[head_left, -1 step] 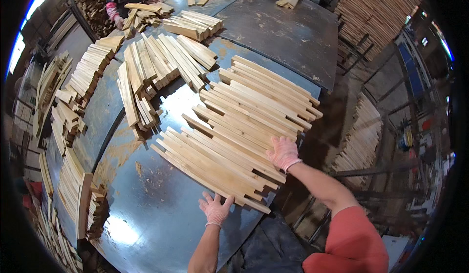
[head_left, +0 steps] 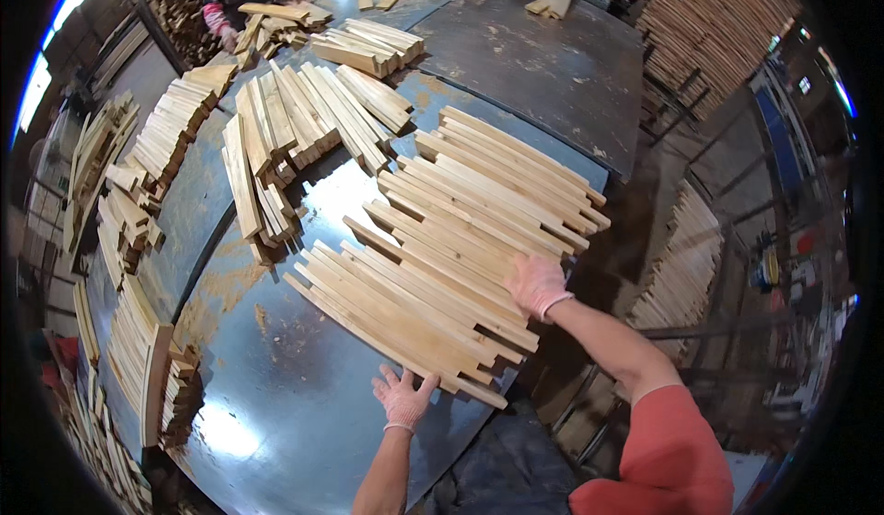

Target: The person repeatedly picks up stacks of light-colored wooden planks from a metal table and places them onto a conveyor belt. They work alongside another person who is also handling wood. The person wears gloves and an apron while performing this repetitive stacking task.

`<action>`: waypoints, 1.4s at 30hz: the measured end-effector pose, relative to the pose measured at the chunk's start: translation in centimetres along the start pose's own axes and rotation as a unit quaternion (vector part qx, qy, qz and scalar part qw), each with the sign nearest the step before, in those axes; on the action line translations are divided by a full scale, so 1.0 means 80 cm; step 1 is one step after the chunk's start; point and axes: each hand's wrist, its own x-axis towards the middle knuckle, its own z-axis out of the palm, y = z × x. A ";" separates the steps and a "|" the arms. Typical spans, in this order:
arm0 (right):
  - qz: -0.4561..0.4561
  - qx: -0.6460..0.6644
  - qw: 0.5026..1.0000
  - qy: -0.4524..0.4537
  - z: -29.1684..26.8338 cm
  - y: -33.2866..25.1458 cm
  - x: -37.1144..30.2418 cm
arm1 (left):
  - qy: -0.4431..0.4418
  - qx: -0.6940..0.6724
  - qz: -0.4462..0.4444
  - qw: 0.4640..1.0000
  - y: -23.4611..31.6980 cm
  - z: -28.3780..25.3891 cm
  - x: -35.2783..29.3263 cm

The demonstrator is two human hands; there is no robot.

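Observation:
A wide row of pale wooden strips (head_left: 460, 229) lies side by side on the metal tabletop, their ends uneven. My left hand (head_left: 405, 397), in a pinkish knit glove, is at the near side of this row. Its fingers are spread, with the thumb by the outermost strip. On the right, my right hand (head_left: 538, 286), gloved the same way, rests over the strips close to their right ends. Its fingers reach out across the wood and look a little blurred. Neither hand is closed around a strip.
Fanned wooden strips (head_left: 285, 128) lie beyond the row. More stacks (head_left: 138, 358) line the table's left side. A co-worker's sleeve (head_left: 215, 19) shows at the far left by loose offcuts (head_left: 276, 13). A dark metal sheet (head_left: 543, 64) covers the far right. Sawdust (head_left: 221, 294) dots the blue-grey tabletop (head_left: 276, 404).
The whole view has shifted very slightly. Both hands stay at nearly the same places on the row of wooden strips.

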 end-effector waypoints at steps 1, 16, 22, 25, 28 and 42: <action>-0.014 0.052 0.999 0.000 -0.020 0.010 0.039 | 0.004 0.003 -0.005 1.000 -0.001 0.001 -0.002; 0.070 0.043 0.992 0.092 -0.083 0.098 0.397 | 0.372 -0.528 -0.124 0.753 0.086 0.095 0.072; 0.016 0.056 0.996 0.068 -0.064 0.130 0.408 | 0.360 -0.489 -0.180 0.774 0.109 0.071 0.054; 0.002 0.054 0.997 0.050 -0.065 0.126 0.417 | 0.360 -0.445 -0.228 0.788 0.127 0.061 0.049; -0.035 0.067 0.997 0.033 -0.050 0.163 0.443 | 0.346 -0.387 -0.254 0.816 0.141 0.028 0.052; -0.079 0.422 0.881 -0.200 -0.056 0.182 0.462 | 0.316 -0.311 -0.416 0.794 0.160 0.059 0.055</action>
